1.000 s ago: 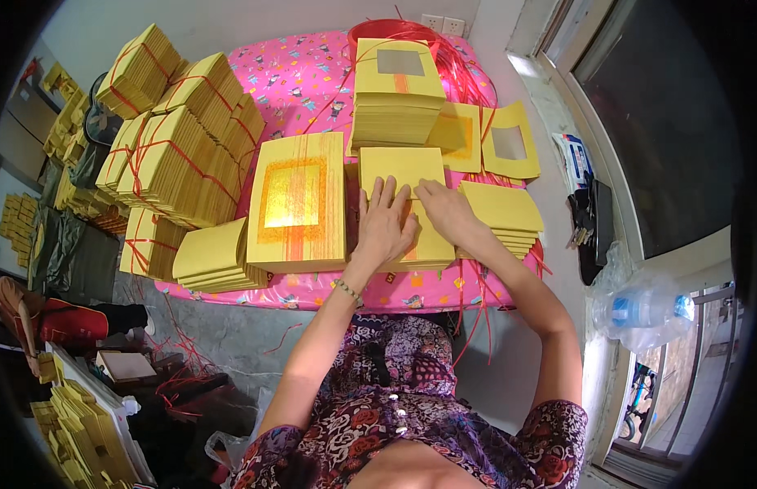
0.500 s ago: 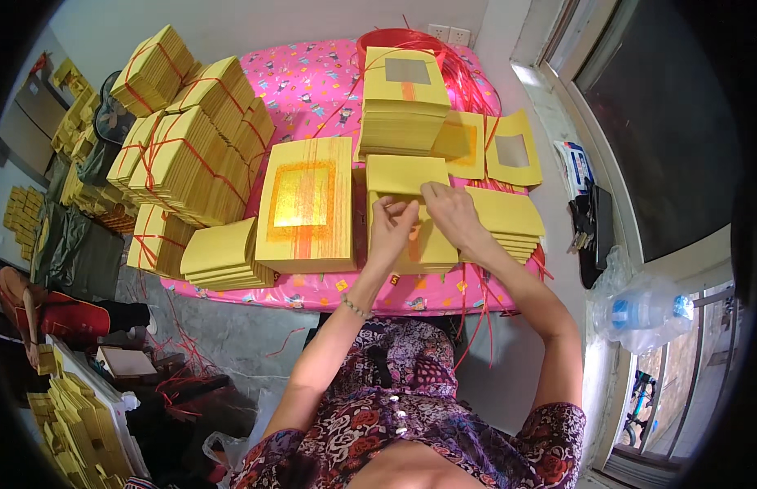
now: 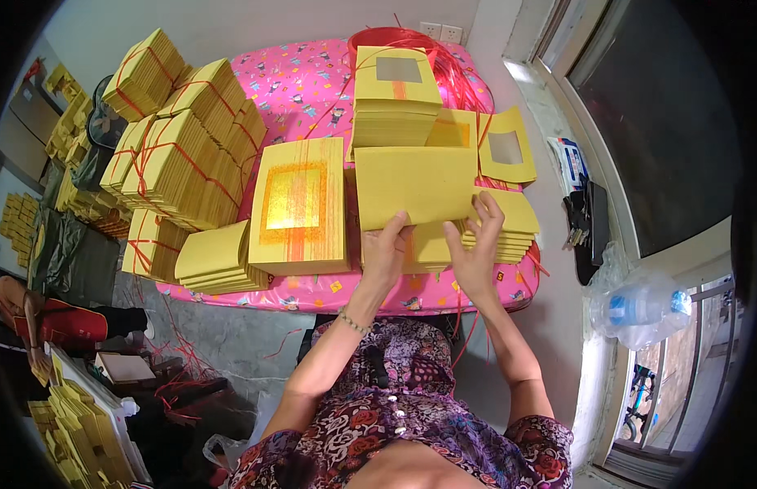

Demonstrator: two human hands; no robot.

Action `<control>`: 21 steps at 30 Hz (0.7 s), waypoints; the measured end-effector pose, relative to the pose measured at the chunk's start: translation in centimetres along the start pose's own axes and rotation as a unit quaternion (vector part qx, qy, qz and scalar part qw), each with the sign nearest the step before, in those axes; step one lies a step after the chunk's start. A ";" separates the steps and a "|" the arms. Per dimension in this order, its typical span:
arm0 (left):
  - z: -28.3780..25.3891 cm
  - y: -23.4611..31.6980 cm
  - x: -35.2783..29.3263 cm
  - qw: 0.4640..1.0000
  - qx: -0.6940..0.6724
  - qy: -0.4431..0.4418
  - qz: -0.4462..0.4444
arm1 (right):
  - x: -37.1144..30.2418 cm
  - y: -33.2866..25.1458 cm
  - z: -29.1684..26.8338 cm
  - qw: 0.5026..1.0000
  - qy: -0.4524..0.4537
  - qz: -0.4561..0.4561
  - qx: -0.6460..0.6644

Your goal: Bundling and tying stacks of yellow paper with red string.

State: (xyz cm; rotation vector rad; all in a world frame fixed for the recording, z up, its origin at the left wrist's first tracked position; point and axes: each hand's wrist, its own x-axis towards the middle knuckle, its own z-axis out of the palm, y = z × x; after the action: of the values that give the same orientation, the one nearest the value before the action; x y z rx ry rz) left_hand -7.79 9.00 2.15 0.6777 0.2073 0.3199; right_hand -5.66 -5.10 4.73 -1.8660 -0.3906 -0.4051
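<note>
Left hand pinches near edge of rectangular yellow paper sheet above yellow paper stack; right hand spread beside right corner, contact unclear. Step: likely sheet positioning; next needs right-hand grip.

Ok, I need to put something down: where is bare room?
Widest: the far part of the pink cover, between the tied bundles and the tall stack. A thin strip shows along the cover's near edge. Crowded: around the held sheet, stacks either side and behind.
</note>
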 end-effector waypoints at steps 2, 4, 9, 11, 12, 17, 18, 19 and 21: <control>0.3 0.0 -0.7 0.998 -0.037 -0.057 0.001 | 0.0 0.4 0.0 0.996 -0.019 0.032 0.080; 0.5 0.1 -1.3 0.996 -0.047 -0.070 -0.006 | 0.1 0.4 0.3 0.958 -0.017 0.055 0.281; 0.2 0.7 -2.5 0.994 -0.057 -0.095 -0.015 | 0.1 0.3 -0.6 0.927 -0.070 0.141 0.341; -0.6 1.0 -2.7 0.993 -0.024 -0.103 -0.053 | 0.1 0.3 -0.8 0.927 -0.062 0.126 0.348; -1.1 1.1 -2.7 0.993 -0.024 -0.103 -0.052 | 0.1 0.3 -1.1 0.930 -0.071 0.115 0.342; -2.9 2.7 -3.1 0.987 0.023 -0.152 -0.038 | 0.9 -0.2 -4.1 0.940 -0.115 0.098 0.307; -3.0 3.1 -3.1 0.987 0.024 -0.152 -0.039 | 1.1 -0.7 -4.7 0.938 -0.137 0.103 0.301; -2.2 3.8 -3.3 0.988 0.028 -0.146 -0.029 | 1.3 -0.9 -5.4 0.937 -0.156 0.109 0.294; -0.5 5.8 -3.2 0.983 0.056 -0.176 -0.014 | 1.5 -0.3 -6.7 0.932 -0.195 0.113 0.286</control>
State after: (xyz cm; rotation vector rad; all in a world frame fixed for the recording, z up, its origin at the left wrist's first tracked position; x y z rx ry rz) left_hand -12.18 12.46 5.74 0.8308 -0.1033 0.1577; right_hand -5.04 -11.28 7.71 -1.3828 -0.4916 0.2297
